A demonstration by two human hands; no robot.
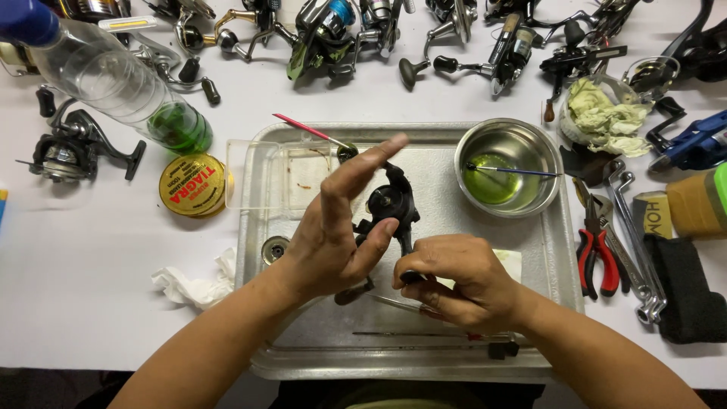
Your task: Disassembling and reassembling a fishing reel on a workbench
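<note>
My left hand [333,235] holds a black fishing-reel body [390,206] upright over a metal tray [545,250], thumb pressed on its side, index finger stretched out above it. My right hand [462,280] is closed on a small black handle knob at the reel's lower end, fingers curled. A thin metal tool [394,303] lies on the tray just under both hands. A pink-handled brush [310,130] rests on the tray's far rim.
A steel bowl [509,140] with green liquid and a brush stands at the tray's far right. Several fishing reels line the table's far edge. A clear bottle [113,79], a yellow line spool [193,185], crumpled tissue [193,284], red pliers [598,254] and wrenches surround the tray.
</note>
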